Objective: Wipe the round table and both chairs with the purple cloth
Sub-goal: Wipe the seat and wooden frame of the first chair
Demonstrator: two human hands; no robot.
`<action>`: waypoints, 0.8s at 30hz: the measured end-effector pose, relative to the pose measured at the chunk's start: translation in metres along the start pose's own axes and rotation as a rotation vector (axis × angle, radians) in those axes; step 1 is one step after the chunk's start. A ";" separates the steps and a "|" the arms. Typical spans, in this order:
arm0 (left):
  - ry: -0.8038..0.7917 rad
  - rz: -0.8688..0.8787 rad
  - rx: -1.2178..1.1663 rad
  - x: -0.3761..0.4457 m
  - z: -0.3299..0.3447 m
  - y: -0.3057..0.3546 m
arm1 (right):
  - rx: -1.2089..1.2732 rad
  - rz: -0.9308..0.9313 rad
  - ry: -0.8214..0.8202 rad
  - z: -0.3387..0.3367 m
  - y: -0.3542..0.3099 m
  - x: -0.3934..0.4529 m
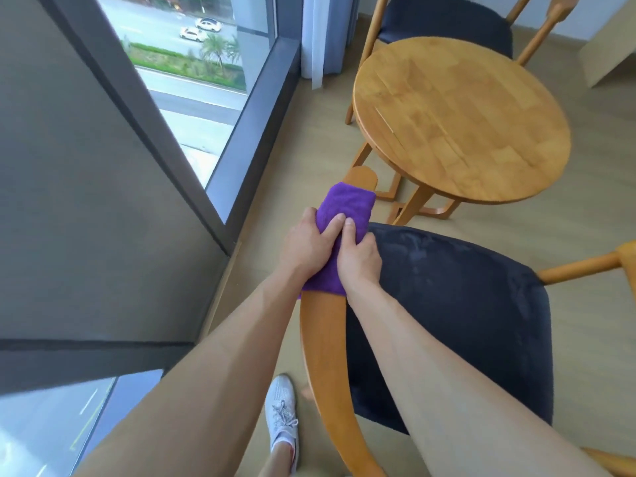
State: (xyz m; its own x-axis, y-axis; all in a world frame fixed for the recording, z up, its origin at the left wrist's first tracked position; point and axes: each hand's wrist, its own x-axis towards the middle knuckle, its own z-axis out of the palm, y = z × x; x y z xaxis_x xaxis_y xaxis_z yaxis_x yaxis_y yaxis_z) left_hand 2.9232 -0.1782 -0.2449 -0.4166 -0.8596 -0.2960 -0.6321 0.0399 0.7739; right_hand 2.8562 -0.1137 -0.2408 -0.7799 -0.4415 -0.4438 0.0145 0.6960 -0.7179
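The purple cloth (pixel 346 204) is wrapped over the curved wooden backrest rail (pixel 321 346) of the near chair, close to the rail's far end. My left hand (pixel 306 244) grips the cloth and rail from the left. My right hand (pixel 358 258) grips them from the right, its fingers curled round the seat side. The near chair's dark seat (pixel 457 304) lies to the right of my arms. The round wooden table (pixel 461 118) stands beyond, bare. The second chair (pixel 444 25) sits behind the table, mostly hidden by it.
A floor-to-ceiling window (pixel 192 80) with a dark frame runs along the left. A white curtain (pixel 318 36) hangs at the far corner. My foot in a white shoe (pixel 282 414) stands left of the chair. Pale furniture (pixel 609 53) sits at the far right.
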 end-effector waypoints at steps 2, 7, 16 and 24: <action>0.033 -0.032 -0.058 -0.024 0.000 -0.009 | -0.030 -0.028 -0.035 -0.004 0.009 -0.019; 0.137 -0.131 -0.176 -0.107 0.010 -0.030 | -0.075 -0.064 -0.180 -0.023 0.045 -0.078; 0.312 -0.312 -0.492 -0.240 0.060 -0.051 | -0.250 -0.108 -0.365 -0.066 0.115 -0.152; 0.331 -0.352 -0.465 -0.231 0.064 -0.044 | -0.274 -0.149 -0.362 -0.060 0.117 -0.145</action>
State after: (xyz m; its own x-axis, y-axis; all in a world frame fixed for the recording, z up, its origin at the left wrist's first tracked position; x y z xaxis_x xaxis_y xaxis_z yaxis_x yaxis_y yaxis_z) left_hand 3.0058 0.0513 -0.2468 0.0322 -0.8948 -0.4452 -0.3153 -0.4318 0.8450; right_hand 2.9336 0.0658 -0.2281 -0.4917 -0.6827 -0.5405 -0.2842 0.7126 -0.6414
